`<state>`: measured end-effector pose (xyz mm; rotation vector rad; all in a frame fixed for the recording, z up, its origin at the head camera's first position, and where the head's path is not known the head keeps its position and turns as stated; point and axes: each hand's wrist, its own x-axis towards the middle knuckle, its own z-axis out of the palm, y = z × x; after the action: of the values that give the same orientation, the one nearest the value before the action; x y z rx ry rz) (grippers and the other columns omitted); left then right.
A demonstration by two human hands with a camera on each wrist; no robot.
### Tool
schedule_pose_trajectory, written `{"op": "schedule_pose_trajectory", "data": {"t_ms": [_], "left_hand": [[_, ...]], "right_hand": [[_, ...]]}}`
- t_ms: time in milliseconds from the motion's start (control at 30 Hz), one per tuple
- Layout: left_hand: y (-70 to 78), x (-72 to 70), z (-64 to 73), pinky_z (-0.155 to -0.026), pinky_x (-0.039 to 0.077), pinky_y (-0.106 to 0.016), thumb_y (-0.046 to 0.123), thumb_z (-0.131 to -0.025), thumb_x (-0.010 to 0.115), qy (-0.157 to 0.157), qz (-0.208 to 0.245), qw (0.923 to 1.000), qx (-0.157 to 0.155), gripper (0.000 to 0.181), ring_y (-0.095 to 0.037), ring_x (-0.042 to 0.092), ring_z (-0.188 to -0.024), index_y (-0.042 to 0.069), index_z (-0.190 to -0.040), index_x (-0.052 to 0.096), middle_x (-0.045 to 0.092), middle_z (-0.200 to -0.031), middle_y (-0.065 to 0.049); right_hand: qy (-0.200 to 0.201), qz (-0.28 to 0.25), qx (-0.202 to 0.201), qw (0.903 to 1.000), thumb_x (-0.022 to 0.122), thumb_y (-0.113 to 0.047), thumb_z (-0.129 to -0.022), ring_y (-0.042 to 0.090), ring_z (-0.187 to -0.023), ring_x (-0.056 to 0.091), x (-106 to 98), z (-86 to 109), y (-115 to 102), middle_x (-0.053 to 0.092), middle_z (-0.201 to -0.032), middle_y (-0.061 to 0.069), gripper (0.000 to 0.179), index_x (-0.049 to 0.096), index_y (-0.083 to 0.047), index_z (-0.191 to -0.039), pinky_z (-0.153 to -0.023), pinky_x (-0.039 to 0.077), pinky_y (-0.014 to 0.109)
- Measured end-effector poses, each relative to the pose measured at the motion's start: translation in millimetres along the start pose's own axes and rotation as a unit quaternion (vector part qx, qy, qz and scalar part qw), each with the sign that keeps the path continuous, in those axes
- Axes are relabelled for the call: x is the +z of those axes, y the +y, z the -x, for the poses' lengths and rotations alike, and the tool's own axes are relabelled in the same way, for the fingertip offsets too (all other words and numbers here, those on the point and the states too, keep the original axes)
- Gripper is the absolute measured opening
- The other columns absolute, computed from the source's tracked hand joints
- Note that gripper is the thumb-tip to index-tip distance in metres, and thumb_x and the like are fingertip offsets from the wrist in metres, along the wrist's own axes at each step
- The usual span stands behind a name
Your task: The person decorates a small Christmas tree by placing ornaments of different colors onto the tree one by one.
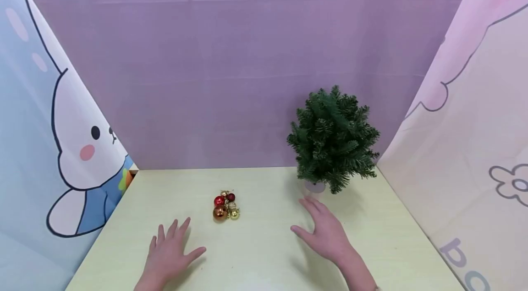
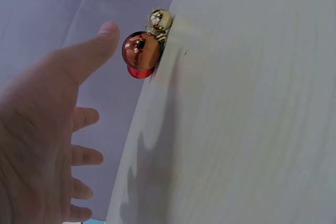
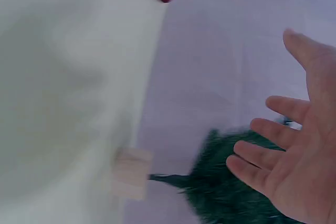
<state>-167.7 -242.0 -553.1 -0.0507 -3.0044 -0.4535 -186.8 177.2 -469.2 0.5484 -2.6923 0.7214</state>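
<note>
One artificial tree [image 1: 333,137], stem [image 3: 168,179] upright on the table [image 1: 247,263], just beyond the nearer right hand [image 1: 325,232], spread and empty, seemingly not touching the base [image 3: 131,174] (right-wrist view blurred); one bauble cluster [image 1: 220,211], ahead and right of the left hand [image 1: 168,253], likewise spread.

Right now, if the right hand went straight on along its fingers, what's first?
Probably the base of the green tree, just ahead of the right hand in the head view; lower branches might come first, since hand height is unclear.
</note>
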Motion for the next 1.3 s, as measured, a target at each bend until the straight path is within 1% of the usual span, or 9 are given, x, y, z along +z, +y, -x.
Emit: {"op": "schedule_pose_trajectory", "data": {"t_ms": [167,333,500,667,767,900,1000,1133,1300], "left_hand": [[-8.4,0.2,-2.0,-0.093,0.022,-0.077,0.08,-0.077,0.053,0.004,0.006,1.0,-0.004,0.1,-0.068,0.021,-0.125,0.008,-0.147,0.04,0.037,-0.142,-0.034],[-9.0,4.1,2.3,-0.09,0.033,-0.072,0.076,-0.079,0.056,-0.018,0.05,0.9985,-0.009,0.096,-0.06,0.034,-0.125,0.006,-0.144,0.044,0.044,-0.138,-0.031],[-1.4,6.5,4.6,-0.096,0.037,-0.063,0.07,-0.08,0.062,-0.011,0.109,0.9939,-0.015,0.089,-0.045,0.044,-0.124,0.008,-0.142,0.049,0.05,-0.136,-0.022],[0.7,12.0,7.9,-0.098,0.037,-0.059,0.066,-0.079,0.066,-0.035,0.146,0.9882,-0.031,0.086,-0.041,0.047,-0.124,0.009,-0.141,0.05,0.052,-0.135,-0.019],[-0.8,14.7,8.1,-0.098,0.037,-0.059,0.068,-0.079,0.064,-0.058,0.152,0.9856,-0.047,0.086,-0.041,0.046,-0.125,0.011,-0.141,0.05,0.052,-0.135,-0.018],[-3.3,14.1,5.0,-0.099,0.036,-0.06,0.068,-0.08,0.064,-0.066,0.162,0.9828,-0.059,0.083,-0.04,0.045,-0.127,0.013,-0.141,0.05,0.051,-0.137,-0.017],[-4.2,12.2,0.8,-0.099,0.036,-0.059,0.065,-0.081,0.065,-0.051,0.171,0.9829,-0.046,0.079,-0.037,0.046,-0.126,0.014,-0.14,0.051,0.053,-0.136,-0.014],[-5.4,8.0,-5.4,-0.1,0.036,-0.056,0.058,-0.082,0.069,-0.019,0.181,0.9832,-0.01,0.072,-0.036,0.048,-0.124,0.012,-0.137,0.054,0.053,-0.133,-0.013],[-6.8,2.0,-12.6,-0.104,0.033,-0.056,0.05,-0.084,0.072,-0.013,0.195,0.9808,0.009,0.067,-0.037,0.045,-0.126,0.01,-0.135,0.055,0.05,-0.135,-0.015]], "right_hand": [[0.06,-0.062,-0.04,0.9955,0.076,-0.04,-0.084,0.022,-0.123,0.052,-30.0,-8.4,-14.9,0.055,-0.135,0.002,0.056,0.06,-0.012,-0.13,-0.098,0.043,0.043],[0.093,-0.107,-0.083,0.9865,0.08,-0.022,-0.081,0.019,-0.122,0.052,-67.0,-9.8,-30.8,0.057,-0.13,-0.007,0.047,0.062,-0.017,-0.124,-0.105,0.035,0.029],[0.125,-0.115,-0.162,0.9721,0.079,-0.007,-0.077,0.023,-0.116,0.055,-107.7,-22.8,-38.7,0.06,-0.125,0.0,0.047,0.063,-0.009,-0.122,-0.105,0.032,0.021],[0.139,-0.093,-0.186,0.9681,0.079,-0.006,-0.077,0.023,-0.117,0.054,-140.4,-40.1,-39.4,0.061,-0.124,0.005,0.045,0.064,-0.004,-0.119,-0.104,0.034,0.022],[0.152,-0.083,-0.189,0.9665,0.079,-0.005,-0.077,0.023,-0.118,0.054,-155.5,-53.2,-39.2,0.061,-0.125,0.005,0.044,0.064,-0.004,-0.118,-0.104,0.034,0.022],[0.167,-0.076,-0.189,0.9647,0.078,-0.004,-0.078,0.024,-0.119,0.052,-176.7,-72.7,-38.2,0.061,-0.125,0.006,0.043,0.064,-0.003,-0.119,-0.104,0.034,0.023],[0.165,-0.066,-0.171,0.9692,0.078,-0.008,-0.081,0.026,-0.122,0.049,-195.3,-87.9,-34.8,0.059,-0.128,0.007,0.044,0.063,-0.005,-0.122,-0.106,0.033,0.03],[0.147,-0.055,-0.119,0.9804,0.074,-0.019,-0.087,0.029,-0.127,0.044,-219.8,-108.2,-27.4,0.054,-0.134,0.01,0.045,0.06,-0.008,-0.129,-0.106,0.032,0.048],[0.115,-0.018,-0.082,0.9897,0.069,-0.03,-0.091,0.035,-0.13,0.04,-239.4,-132.3,-16.8,0.048,-0.138,0.014,0.051,0.055,-0.009,-0.136,-0.101,0.031,0.06]]}}
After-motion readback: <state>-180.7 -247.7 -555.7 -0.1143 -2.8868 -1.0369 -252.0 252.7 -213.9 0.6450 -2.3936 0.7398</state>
